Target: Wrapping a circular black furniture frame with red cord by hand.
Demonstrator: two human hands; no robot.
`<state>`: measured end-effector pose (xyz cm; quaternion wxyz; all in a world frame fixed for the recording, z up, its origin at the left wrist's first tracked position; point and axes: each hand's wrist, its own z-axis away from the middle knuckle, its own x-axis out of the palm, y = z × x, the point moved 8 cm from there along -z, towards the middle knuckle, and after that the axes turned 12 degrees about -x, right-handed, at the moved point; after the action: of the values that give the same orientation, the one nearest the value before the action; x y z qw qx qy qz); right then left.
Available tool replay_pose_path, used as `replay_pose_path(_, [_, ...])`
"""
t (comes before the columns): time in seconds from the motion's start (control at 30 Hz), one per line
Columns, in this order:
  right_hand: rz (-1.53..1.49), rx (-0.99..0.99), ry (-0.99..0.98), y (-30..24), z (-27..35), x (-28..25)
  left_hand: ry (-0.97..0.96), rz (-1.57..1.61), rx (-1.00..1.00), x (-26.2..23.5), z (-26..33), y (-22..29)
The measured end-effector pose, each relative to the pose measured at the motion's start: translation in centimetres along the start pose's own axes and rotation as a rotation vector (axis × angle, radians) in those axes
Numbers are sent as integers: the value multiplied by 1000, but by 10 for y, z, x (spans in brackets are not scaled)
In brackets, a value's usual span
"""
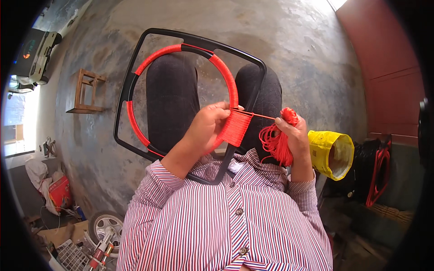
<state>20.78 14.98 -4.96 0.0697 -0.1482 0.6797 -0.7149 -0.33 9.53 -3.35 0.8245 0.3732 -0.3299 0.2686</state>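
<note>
A black metal frame [135,58] with an inner ring lies across my knees. Red cord [228,79] is wound tightly around parts of the ring, and a band of cord strands [237,126] spans from the ring to the frame's right bar. My left hand [205,126] grips the ring at that wrapped spot. My right hand [294,133] holds a loose bundle of red cord [275,144] just right of the frame, with one taut strand running back to the wrapping.
A yellow bag [332,151] lies on its side to my right, beside dark sacks and a red-wrapped frame [377,174]. A small wooden stool [86,92] stands on the concrete floor at left. A wheel [106,223] and clutter sit lower left.
</note>
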Motion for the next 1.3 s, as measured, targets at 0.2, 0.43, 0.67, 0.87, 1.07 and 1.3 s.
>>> replay_pose_path(0.2, [-34, 49, 57, 9, 16, -2, -79, 34, -13, -2, -2, -1])
replay_pose_path(0.43, [38, 41, -37, 6, 21, 3, -130, 25, 27, -1, -5, 1])
replay_pose_path(0.67, [46, 67, -44, 3, 17, 5, -52, 21, 13, 1, -2, 0])
replay_pose_path(0.87, [41, 53, -64, 9, 19, 2, -154, 30, 24, -5, -8, 1])
replay_pose_path(1.07, [-249, 142, 214, 26, 16, -44, -94, 26, -42, 2, -4, 0])
replay_pose_path(1.3, [-906, 30, 638, 159, 55, -259, -77, 11, -11, -3, -3, -1])
